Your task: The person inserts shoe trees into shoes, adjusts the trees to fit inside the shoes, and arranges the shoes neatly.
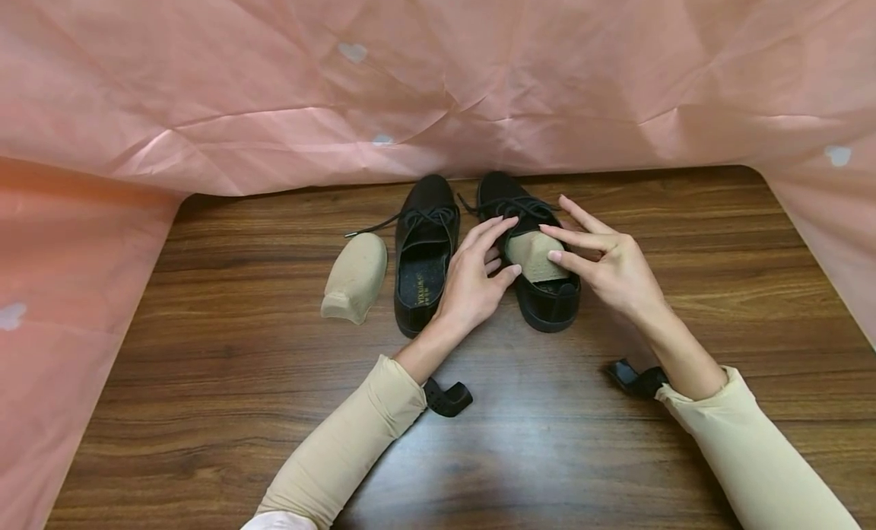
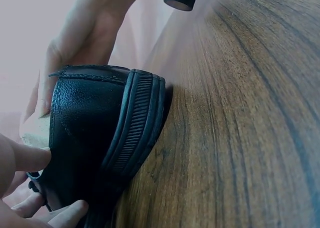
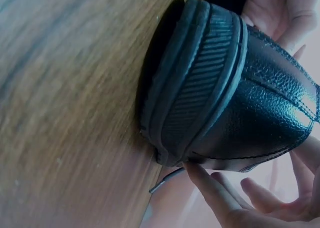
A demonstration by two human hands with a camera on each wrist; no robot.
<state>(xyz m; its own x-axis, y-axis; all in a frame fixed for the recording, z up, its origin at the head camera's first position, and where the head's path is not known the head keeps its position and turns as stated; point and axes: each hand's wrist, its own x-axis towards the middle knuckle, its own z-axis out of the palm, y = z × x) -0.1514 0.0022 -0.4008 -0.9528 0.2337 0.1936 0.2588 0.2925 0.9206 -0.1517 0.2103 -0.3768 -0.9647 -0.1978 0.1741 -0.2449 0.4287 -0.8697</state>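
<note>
Two black lace-up shoes stand side by side, toes toward the pink cloth. In the right-hand shoe (image 1: 546, 308) sits a beige moulded shoe insert (image 1: 532, 255), part of it showing in the opening. My left hand (image 1: 474, 277) holds that shoe's left side, thumb at the collar and fingers along the outer wall. My right hand (image 1: 624, 270) has its thumb and a fingertip on the insert, while another finger reaches the shoe's right side. The left-hand shoe (image 1: 433, 195) is open, its printed insole visible. A second beige insert (image 1: 356, 273) lies beside it.
The shoes rest on a brown wood-grain table (image 1: 226, 363). Pink cloth (image 1: 438, 74) with pale hearts hangs behind and at the sides. Black curved pieces (image 1: 448, 398) stick out at both wrists. A loose lace end (image 1: 363, 230) trails toward the second insert.
</note>
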